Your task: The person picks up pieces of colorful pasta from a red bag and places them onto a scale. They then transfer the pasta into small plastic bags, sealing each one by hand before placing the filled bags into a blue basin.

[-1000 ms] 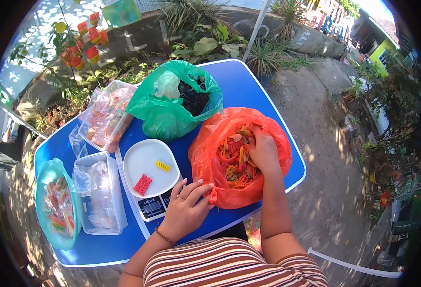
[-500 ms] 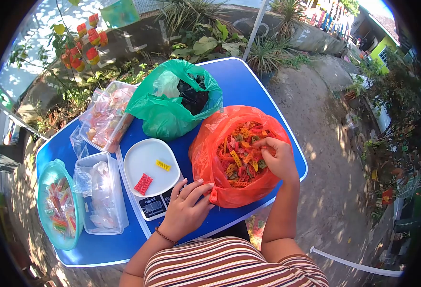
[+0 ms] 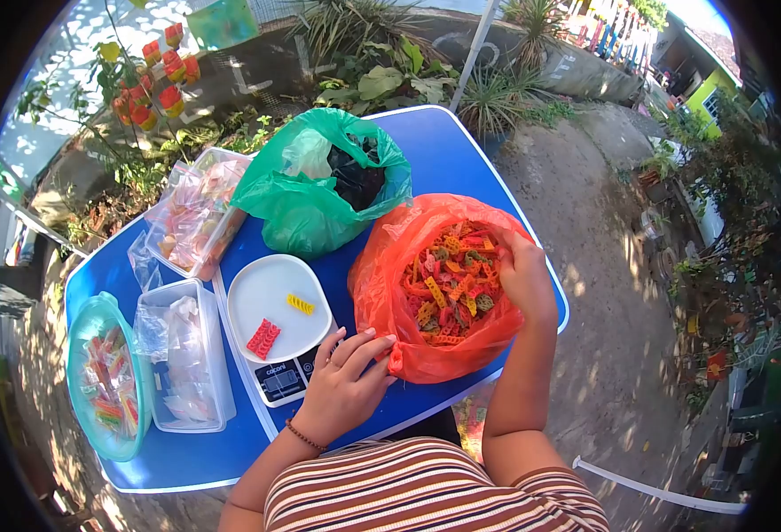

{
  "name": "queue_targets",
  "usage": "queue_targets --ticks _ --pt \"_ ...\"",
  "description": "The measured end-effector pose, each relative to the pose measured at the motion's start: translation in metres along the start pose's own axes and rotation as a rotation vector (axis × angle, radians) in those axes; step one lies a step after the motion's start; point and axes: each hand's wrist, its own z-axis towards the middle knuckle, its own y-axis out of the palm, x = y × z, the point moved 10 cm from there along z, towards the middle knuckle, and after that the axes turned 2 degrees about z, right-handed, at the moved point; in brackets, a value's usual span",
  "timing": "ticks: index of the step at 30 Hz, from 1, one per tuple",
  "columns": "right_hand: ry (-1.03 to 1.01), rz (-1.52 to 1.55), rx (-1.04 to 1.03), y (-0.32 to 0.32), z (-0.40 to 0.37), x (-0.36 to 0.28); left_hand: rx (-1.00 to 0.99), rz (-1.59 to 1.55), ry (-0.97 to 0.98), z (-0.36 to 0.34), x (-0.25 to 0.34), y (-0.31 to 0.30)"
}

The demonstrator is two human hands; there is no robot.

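A red plastic bag [image 3: 377,293] stands open on the blue table, full of colourful dry snack pieces [image 3: 452,282]. My left hand [image 3: 349,377] pinches the bag's knotted corner at its lower left. My right hand [image 3: 525,275] is at the bag's right inner edge, over the snacks; its fingers are bent and what they hold, if anything, is hidden. Left of the bag, a white plate [image 3: 266,279] rests on a kitchen scale [image 3: 281,383]. On the plate lie a red ridged piece [image 3: 263,339] and a yellow piece [image 3: 300,304].
Behind the plate is a green bag [image 3: 297,208] with black plastic inside. To the left are a tub of packets [image 3: 191,217], a clear box of small bags [image 3: 186,355] and a teal basket [image 3: 146,390] of packed sticks. The blue table [image 3: 426,142] has a white rim.
My right hand has moved up from the snacks' right side to the bag's upper right edge. My left hand stays at the knotted corner.
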Motion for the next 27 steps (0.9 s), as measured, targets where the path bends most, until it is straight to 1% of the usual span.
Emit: queue_targets --ticks 3,6,9,12,15,18,21,24,27 --pt "0.123 -0.099 -0.002 -0.01 -0.003 0.006 -0.009 0.025 0.027 0.004 0.002 -0.001" --pt "0.167 -0.215 -0.07 -0.001 -0.003 0.008 0.018 -0.111 0.024 0.016 0.003 -0.007" --pt "0.12 -0.12 -0.095 0.018 -0.006 0.007 -0.044 -0.202 0.066 0.03 0.016 -0.005" --pt "-0.024 -0.043 -0.068 0.031 -0.019 -0.013 -0.109 -0.139 0.117 0.032 0.028 0.016" --pt "-0.036 -0.051 0.022 0.028 -0.026 -0.012 -0.108 -0.037 0.144 0.027 0.028 0.032" --pt "0.092 -0.153 0.055 0.027 -0.023 0.003 -0.107 -0.053 0.117 0.024 0.025 0.033" --pt "0.113 -0.177 0.061 0.03 -0.022 0.0 -0.109 -0.047 0.1 0.023 0.024 0.031" --pt "-0.02 -0.148 -0.017 0.035 -0.024 -0.01 -0.11 -0.045 0.094 0.02 0.022 0.032" --pt "-0.016 -0.113 -0.008 0.031 -0.028 -0.012 -0.099 -0.058 0.076 0.018 0.018 0.028"
